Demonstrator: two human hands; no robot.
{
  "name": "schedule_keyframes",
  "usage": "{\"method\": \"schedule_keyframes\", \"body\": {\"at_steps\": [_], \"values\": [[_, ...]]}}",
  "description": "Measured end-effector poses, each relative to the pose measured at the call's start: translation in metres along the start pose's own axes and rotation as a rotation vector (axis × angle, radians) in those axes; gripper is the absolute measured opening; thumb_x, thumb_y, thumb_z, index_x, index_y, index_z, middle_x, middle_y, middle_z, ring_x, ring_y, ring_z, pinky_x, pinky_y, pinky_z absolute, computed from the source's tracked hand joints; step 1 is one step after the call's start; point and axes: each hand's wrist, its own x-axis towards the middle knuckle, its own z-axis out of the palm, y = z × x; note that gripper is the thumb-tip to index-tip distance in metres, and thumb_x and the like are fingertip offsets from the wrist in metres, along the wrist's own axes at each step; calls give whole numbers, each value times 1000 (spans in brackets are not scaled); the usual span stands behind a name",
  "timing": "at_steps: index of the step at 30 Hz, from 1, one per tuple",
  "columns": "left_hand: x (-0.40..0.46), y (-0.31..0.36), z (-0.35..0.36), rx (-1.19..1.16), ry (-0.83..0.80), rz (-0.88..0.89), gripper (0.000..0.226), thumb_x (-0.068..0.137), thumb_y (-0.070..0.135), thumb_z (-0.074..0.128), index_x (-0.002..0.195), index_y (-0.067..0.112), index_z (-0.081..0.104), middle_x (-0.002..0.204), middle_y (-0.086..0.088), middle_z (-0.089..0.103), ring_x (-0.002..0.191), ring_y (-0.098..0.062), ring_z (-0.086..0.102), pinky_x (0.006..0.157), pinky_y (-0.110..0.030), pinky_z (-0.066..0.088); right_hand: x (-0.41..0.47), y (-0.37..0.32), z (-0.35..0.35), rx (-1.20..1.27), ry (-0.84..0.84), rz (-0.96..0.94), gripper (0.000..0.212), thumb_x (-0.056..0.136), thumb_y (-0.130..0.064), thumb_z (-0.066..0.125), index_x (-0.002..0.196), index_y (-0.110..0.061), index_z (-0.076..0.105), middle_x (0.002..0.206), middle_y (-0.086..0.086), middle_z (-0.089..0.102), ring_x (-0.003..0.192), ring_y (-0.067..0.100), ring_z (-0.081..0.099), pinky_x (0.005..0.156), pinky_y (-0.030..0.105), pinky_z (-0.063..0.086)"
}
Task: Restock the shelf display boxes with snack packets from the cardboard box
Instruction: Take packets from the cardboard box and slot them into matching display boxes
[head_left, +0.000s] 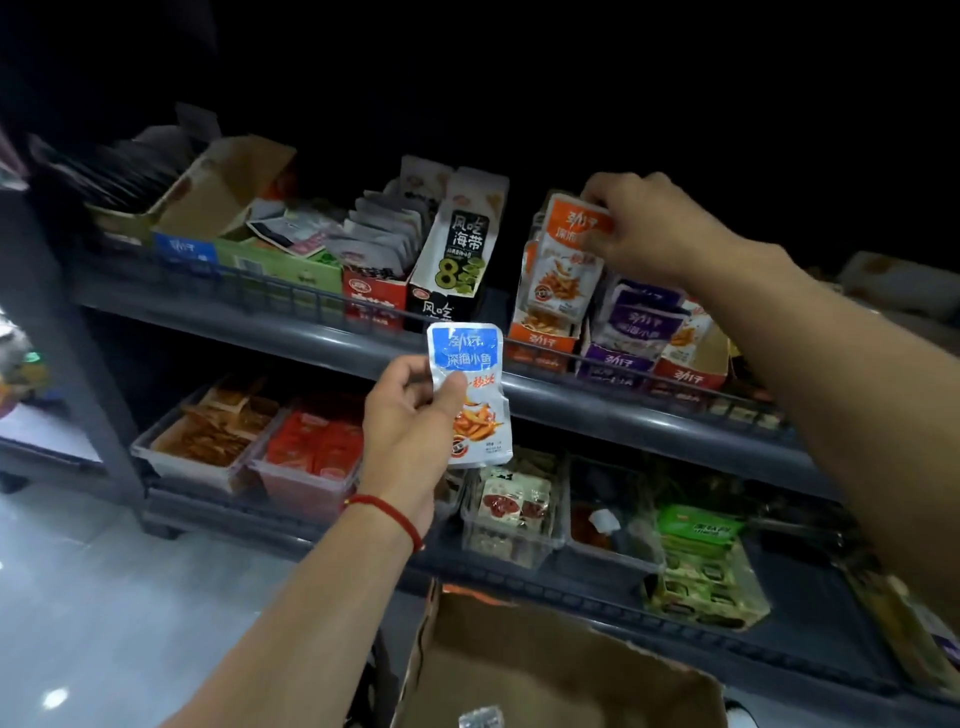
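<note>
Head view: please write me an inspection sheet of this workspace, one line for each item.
Surface: grey upper shelf and lower shelf with a wire front rail.
Job's things: blue packet; orange packets standing in the orange display box; open cardboard box below.
Clutter: purple packets, black seaweed box, clear bins on the lower shelf.
Grippers: left hand holds the blue packet; right hand pinches the top orange packet.
Cables: nothing seen.
Surroundings: dark background, pale glossy floor on the left.
</note>
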Motion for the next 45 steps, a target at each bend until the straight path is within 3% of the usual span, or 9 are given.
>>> {"method": "schedule_keyframes", "body": {"at_steps": [6, 10, 14, 17, 23, 28, 33, 40, 45], "values": [[0, 4, -1, -31, -7, -53, 12, 97, 10, 64, 108, 10, 60, 99, -3, 77, 86, -20, 76, 74, -43, 63, 17, -5, 23, -35, -120, 28, 40, 95, -31, 69, 129, -15, 59, 126, 12, 63, 111, 31, 62, 90, 43, 52], [-2, 5, 2, -38, -26, -68, 13, 96, 9, 65, 109, 8, 60, 99, -6, 77, 89, -24, 76, 74, -42, 63, 16, -4, 23, -218, 14, -31, 33, 96, -27, 66, 126, -13, 63, 121, 14, 65, 108, 32, 62, 86, 46, 54], [-7, 5, 5, -46, -85, -46, 14, 96, 9, 65, 109, 12, 62, 97, -1, 78, 90, -22, 76, 76, -43, 63, -13, -18, 2, 29, 178, -233, 23, 99, -23, 58, 118, -13, 66, 110, 5, 68, 101, 21, 63, 85, 39, 53], [-17, 7, 11, -39, -183, 37, 16, 96, 8, 65, 110, 15, 61, 97, -5, 78, 90, -23, 76, 78, -45, 62, -53, -33, -14, 161, -39, -318, 34, 98, -38, 59, 125, -18, 63, 109, -4, 67, 93, 12, 62, 82, 34, 52], [-46, -7, 32, 64, -412, 71, 24, 93, 13, 69, 114, 19, 59, 100, -6, 78, 94, -22, 75, 83, -40, 60, -119, -7, -13, 346, -242, -180, 25, 92, -35, 71, 114, -24, 67, 98, -17, 65, 81, -4, 59, 69, 14, 46], [-63, -23, 56, 298, -565, -7, 24, 89, 8, 74, 109, 17, 64, 99, -1, 79, 89, -17, 76, 75, -36, 63, -158, 38, -18, 595, -259, 38, 15, 90, -28, 74, 102, -22, 67, 93, -8, 72, 84, 5, 68, 71, 33, 58], [-77, -38, 84, 358, -554, -6, 17, 87, 10, 76, 103, 12, 69, 90, -2, 79, 76, -21, 76, 58, -31, 62, -192, 74, -18, 535, -194, 129, 17, 87, -30, 77, 98, -24, 66, 92, -7, 71, 85, 13, 67, 73, 43, 58], [-78, -55, 102, 388, -587, -56, 31, 87, 7, 75, 114, 21, 68, 101, -2, 77, 91, -15, 75, 75, -32, 63, -218, 162, -51, 446, 22, 224, 15, 90, -26, 73, 92, -34, 61, 84, -10, 67, 73, 8, 64, 70, 40, 56], [-72, -56, 107, 430, -539, -89, 29, 90, 9, 72, 115, 22, 66, 99, -1, 77, 89, -14, 74, 70, -28, 63, -203, 222, -81, 213, 145, 291, 19, 96, -21, 66, 114, -20, 62, 97, -2, 62, 83, 15, 61, 78, 36, 52]]}}
